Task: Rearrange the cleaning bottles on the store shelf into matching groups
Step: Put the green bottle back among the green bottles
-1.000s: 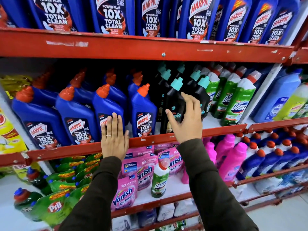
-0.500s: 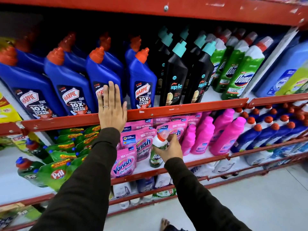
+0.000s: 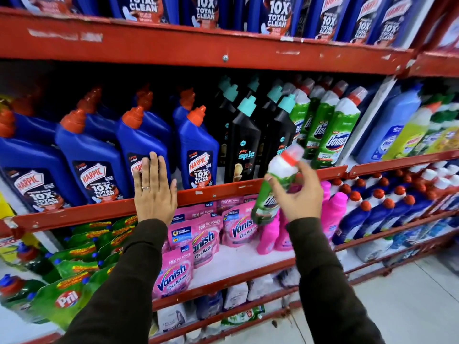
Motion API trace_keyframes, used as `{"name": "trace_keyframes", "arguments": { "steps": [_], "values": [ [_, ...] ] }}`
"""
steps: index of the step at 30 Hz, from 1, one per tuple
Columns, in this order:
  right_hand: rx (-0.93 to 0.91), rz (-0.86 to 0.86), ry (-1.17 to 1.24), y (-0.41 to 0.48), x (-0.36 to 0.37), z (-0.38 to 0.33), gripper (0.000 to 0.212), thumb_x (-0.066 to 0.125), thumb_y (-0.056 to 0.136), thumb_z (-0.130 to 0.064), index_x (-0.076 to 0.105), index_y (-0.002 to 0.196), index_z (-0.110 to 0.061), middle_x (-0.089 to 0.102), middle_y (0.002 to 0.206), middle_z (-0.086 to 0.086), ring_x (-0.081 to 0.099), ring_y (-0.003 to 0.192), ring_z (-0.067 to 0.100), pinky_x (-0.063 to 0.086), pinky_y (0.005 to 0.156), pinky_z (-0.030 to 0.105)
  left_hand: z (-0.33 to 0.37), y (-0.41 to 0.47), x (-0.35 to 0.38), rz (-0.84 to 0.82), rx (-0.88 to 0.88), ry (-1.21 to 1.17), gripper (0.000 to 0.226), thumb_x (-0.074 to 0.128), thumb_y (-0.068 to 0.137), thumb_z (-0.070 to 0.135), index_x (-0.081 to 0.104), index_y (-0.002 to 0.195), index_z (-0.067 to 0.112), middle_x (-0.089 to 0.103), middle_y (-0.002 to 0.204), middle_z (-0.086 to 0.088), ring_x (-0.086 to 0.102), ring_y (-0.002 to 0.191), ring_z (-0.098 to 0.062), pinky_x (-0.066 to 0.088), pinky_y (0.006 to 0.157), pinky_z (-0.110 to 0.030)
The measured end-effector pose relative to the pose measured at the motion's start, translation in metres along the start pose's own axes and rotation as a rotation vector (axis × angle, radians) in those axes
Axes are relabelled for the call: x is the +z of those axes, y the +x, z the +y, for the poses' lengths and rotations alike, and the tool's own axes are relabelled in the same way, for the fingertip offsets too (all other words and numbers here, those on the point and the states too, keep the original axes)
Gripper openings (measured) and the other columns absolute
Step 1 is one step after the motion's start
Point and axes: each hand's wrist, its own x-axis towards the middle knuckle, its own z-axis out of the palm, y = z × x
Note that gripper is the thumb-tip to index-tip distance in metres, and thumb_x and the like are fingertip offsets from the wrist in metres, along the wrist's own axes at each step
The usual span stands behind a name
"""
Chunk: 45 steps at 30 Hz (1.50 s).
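Observation:
My right hand (image 3: pixel 296 194) grips a green Domex bottle (image 3: pixel 267 204) with a white neck and red cap, tilted in the air in front of the middle shelf's red rail (image 3: pixel 218 193). My left hand (image 3: pixel 154 192) lies flat with fingers spread against that rail and a blue Harpic bottle (image 3: pixel 141 147). On the middle shelf stand blue Harpic bottles (image 3: pixel 198 150), black Spic bottles (image 3: pixel 244 147) and green Domex bottles (image 3: pixel 335 135), grouped left to right.
Pink Vanish pouches (image 3: pixel 173 276) and pink bottles (image 3: pixel 331 214) fill the shelf below, with green Pril pouches (image 3: pixel 67 296) at left and blue-white bottles (image 3: pixel 372 212) at right. More Harpic bottles (image 3: pixel 278 13) line the top shelf. Tiled floor (image 3: pixel 409 306) lies lower right.
My right hand went down to the lower shelf, took the stray green Domex bottle and has lifted it up to the middle shelf's rail. My left hand stayed on the rail.

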Motion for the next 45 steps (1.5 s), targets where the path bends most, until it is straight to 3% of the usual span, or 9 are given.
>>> {"name": "trace_keyframes", "arguments": {
  "steps": [3,6,11,15,18,24,34,40,45],
  "values": [
    [-0.082,0.139,-0.073,0.046,-0.036,-0.014,0.070,0.078,0.077,-0.054,0.058,0.131,-0.015,0.064,0.120,0.007,0.060,0.107,0.017,0.052,0.094,0.033,0.000,0.000,0.000,0.003,0.001,-0.013,0.073,0.034,0.107,0.029,-0.008,0.163,0.005,-0.019,0.170,-0.007,-0.016,0.158,-0.022,-0.002,0.129,-0.046],
    [-0.120,0.241,-0.098,0.087,-0.055,-0.014,0.072,0.075,0.079,-0.057,0.056,0.134,-0.013,0.062,0.125,0.011,0.059,0.117,0.024,0.051,0.100,0.045,-0.001,0.000,0.001,0.008,0.002,-0.011,0.074,0.034,0.106,0.029,-0.008,0.163,0.006,-0.018,0.170,-0.008,-0.015,0.158,-0.022,-0.002,0.129,-0.045],
    [-0.077,0.209,-0.070,0.127,-0.049,-0.003,0.069,0.075,0.080,-0.048,0.053,0.134,-0.012,0.060,0.125,0.014,0.057,0.118,0.030,0.046,0.102,0.039,0.001,0.000,0.000,0.012,-0.002,-0.010,0.073,0.033,0.106,0.029,-0.005,0.163,0.005,-0.014,0.170,-0.008,-0.013,0.158,-0.023,-0.004,0.130,-0.044],
    [-0.035,0.204,0.012,0.149,-0.042,0.002,0.063,0.080,0.076,-0.048,0.044,0.121,-0.022,0.057,0.111,0.001,0.062,0.098,0.028,0.053,0.090,0.048,0.001,-0.001,0.001,0.015,-0.007,0.000,0.072,0.033,0.106,0.029,-0.002,0.163,0.005,-0.012,0.171,-0.009,-0.011,0.159,-0.023,-0.004,0.130,-0.043],
    [-0.035,0.181,0.007,0.157,-0.035,0.005,0.058,0.080,0.080,-0.039,0.046,0.118,-0.012,0.053,0.101,0.004,0.048,0.070,0.018,0.049,0.079,0.038,0.000,0.000,0.002,0.021,-0.010,-0.005,0.072,0.033,0.106,0.029,-0.002,0.163,0.005,-0.012,0.171,-0.008,-0.010,0.159,-0.023,-0.003,0.130,-0.043],
    [-0.077,0.191,0.008,0.156,-0.022,0.017,0.056,0.081,0.082,-0.032,0.045,0.114,-0.004,0.050,0.096,0.005,0.046,0.074,0.024,0.036,0.064,0.032,0.000,-0.001,0.003,0.033,-0.008,-0.014,0.072,0.034,0.105,0.029,-0.001,0.164,0.005,-0.009,0.171,-0.009,-0.007,0.159,-0.024,0.001,0.130,-0.045],
    [-0.001,0.130,-0.099,0.150,-0.014,0.014,0.058,0.080,0.083,-0.032,0.043,0.122,-0.008,0.056,0.098,0.009,0.052,0.088,0.025,0.039,0.075,0.031,0.001,-0.001,0.002,0.013,-0.006,0.027,0.073,0.033,0.105,0.030,-0.002,0.163,0.004,-0.010,0.171,-0.010,-0.008,0.159,-0.024,-0.001,0.130,-0.046],
    [-0.034,0.021,-0.117,0.140,-0.017,0.026,0.070,0.075,0.086,-0.012,0.034,0.143,-0.017,0.052,0.143,0.014,0.050,0.132,0.031,0.040,0.108,0.041,0.003,-0.002,-0.004,-0.052,-0.030,0.067,0.072,0.031,0.106,0.032,-0.001,0.163,0.002,-0.009,0.170,-0.013,-0.008,0.159,-0.026,-0.001,0.129,-0.049],
    [-0.143,0.074,-0.138,0.118,-0.017,0.026,0.063,0.063,0.094,-0.010,0.030,0.147,-0.002,0.035,0.152,0.018,0.038,0.141,0.028,0.022,0.112,0.015,0.017,-0.009,-0.020,-0.113,-0.103,0.085,0.073,0.034,0.104,0.036,0.007,0.161,-0.002,-0.003,0.170,-0.018,-0.004,0.159,-0.029,0.000,0.129,-0.049]
  ]
}}
